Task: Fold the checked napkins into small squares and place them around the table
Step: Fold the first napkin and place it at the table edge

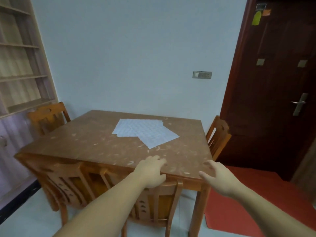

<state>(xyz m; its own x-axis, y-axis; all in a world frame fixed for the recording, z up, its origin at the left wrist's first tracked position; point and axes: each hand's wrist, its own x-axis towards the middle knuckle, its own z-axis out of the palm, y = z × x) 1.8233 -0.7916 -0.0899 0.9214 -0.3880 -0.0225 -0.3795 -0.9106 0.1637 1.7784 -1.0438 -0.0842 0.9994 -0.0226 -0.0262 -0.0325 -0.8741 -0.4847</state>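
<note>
obs: checked napkins (145, 132) lie unfolded in a loose, fanned stack on the surface (85, 144), past its middle toward the far wall; one sheet sticks out toward the right corner. none folded, none laid out at a place yet.

hands: left hand (150, 171) rests on the near edge of the surface, fingers loosely bent on top, no napkin in it; cannot tell whether the thumb hooks under the edge. right hand (218, 177) hovers by the near right corner, fingers spread, holding nothing. both well apart from the stack.

step (judged): reach for the first napkin; task at its start.

risks:
- sheets overlap and look thin, so a pinch at a shared corner could lift two, or drag the whole fan out of order
- the chair (164, 206) tucked in at the near side stands between person and stack; a long reach over it may give a poor grip
- a sheet pulled across the surface could skid off the edge
- a crooked first fold would carry through and spoil the square
</note>
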